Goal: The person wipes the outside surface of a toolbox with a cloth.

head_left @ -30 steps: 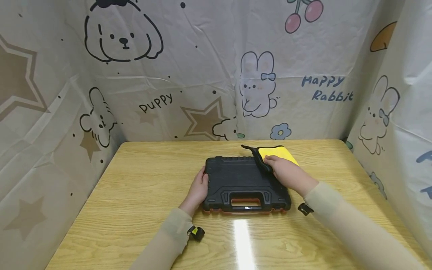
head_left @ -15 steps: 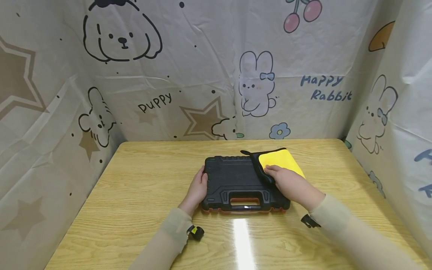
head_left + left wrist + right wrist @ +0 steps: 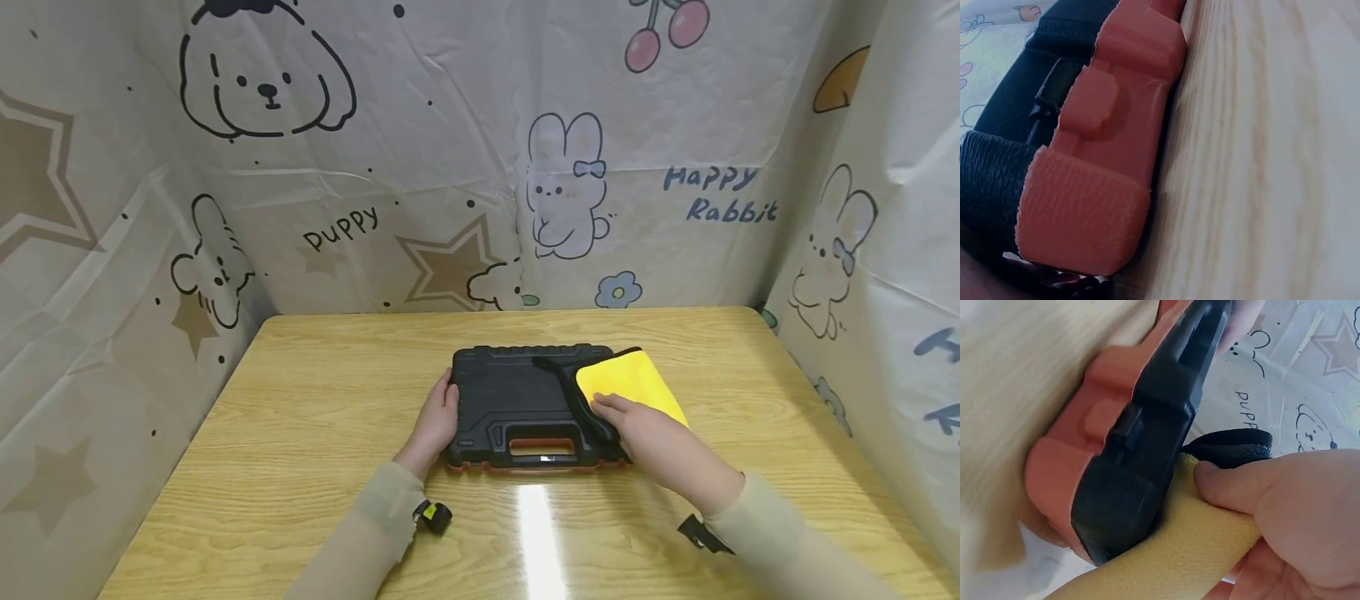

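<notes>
A black hard-shell tool case (image 3: 506, 392) with an orange-red underside lies flat on the table, its carry handle (image 3: 543, 460) facing me. My left hand (image 3: 433, 421) holds the case's left end; in the left wrist view the red side (image 3: 1085, 212) and a latch (image 3: 1088, 103) fill the left half, and most of that hand is hidden. A yellow cloth (image 3: 628, 382) with a dark other face and black edging is pinched in my right hand (image 3: 663, 437) and lies against the case's right end. In the right wrist view, the thumb (image 3: 1229, 487) presses the cloth near the case's corner.
A wood-grain table (image 3: 315, 400) stretches around the case, with a bright light reflection in front of it. Printed fabric (image 3: 420, 167) with cartoon drawings walls off the back and both sides. A wrist camera (image 3: 433, 517) is strapped to the left sleeve.
My right hand has drawn the yellow cloth toward me along the case's right end, from the back corner to the front. The left hand and the case stay almost in place.
</notes>
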Available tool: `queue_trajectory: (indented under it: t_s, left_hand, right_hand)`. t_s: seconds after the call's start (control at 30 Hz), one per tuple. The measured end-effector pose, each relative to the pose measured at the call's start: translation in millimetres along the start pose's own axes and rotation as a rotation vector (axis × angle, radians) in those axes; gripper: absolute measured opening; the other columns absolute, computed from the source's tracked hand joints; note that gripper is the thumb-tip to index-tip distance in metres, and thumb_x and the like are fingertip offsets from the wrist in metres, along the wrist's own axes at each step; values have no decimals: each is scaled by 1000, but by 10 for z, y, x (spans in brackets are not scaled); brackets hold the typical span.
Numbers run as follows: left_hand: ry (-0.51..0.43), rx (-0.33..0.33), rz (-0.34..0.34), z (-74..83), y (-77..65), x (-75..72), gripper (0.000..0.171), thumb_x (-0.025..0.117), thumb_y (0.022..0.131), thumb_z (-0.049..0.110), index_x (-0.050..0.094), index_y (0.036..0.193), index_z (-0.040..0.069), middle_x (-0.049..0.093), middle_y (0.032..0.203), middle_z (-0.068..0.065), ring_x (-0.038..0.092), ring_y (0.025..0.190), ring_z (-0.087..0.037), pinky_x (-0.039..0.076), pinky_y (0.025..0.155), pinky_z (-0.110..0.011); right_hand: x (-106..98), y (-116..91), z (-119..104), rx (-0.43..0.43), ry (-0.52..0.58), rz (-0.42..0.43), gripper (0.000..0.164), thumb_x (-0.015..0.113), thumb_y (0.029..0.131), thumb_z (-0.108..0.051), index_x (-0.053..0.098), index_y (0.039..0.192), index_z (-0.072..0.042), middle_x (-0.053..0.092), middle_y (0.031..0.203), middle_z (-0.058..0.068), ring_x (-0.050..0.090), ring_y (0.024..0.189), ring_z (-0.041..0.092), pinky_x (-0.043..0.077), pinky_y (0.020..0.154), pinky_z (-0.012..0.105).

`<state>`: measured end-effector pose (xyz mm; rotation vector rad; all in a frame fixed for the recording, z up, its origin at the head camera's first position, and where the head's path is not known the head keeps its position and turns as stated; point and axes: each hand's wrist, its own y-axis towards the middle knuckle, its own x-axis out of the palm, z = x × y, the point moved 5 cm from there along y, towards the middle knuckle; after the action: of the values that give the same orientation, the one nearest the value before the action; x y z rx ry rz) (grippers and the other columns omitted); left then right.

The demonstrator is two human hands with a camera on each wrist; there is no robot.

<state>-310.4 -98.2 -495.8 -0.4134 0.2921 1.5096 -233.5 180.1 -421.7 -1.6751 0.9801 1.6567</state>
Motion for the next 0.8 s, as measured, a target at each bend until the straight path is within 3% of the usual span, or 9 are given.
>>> queue_trajectory:
  t_s: [0.23, 0.8]
  left_hand:
    - [-4, 1, -3, 12, -7, -7, 51, 29, 105, 24, 20, 151, 4, 23, 156, -23, 18, 140, -35, 19, 116, -55]
    - [-3, -8, -1, -13, 0, -2, 51, 28, 105, 24, 20, 152, 5, 22, 157, -22, 18, 140, -35, 19, 116, -55]
  right_hand:
    - [-4, -174, -119, -15, -32, 10, 58, 70, 75, 6, 54, 131, 3, 57, 132, 19, 56, 113, 32, 58, 81, 39]
    - [-45, -464, -269, -36, -28, 33, 56, 62, 75, 16, 57, 128, 0, 59, 130, 17, 56, 114, 32, 59, 75, 36]
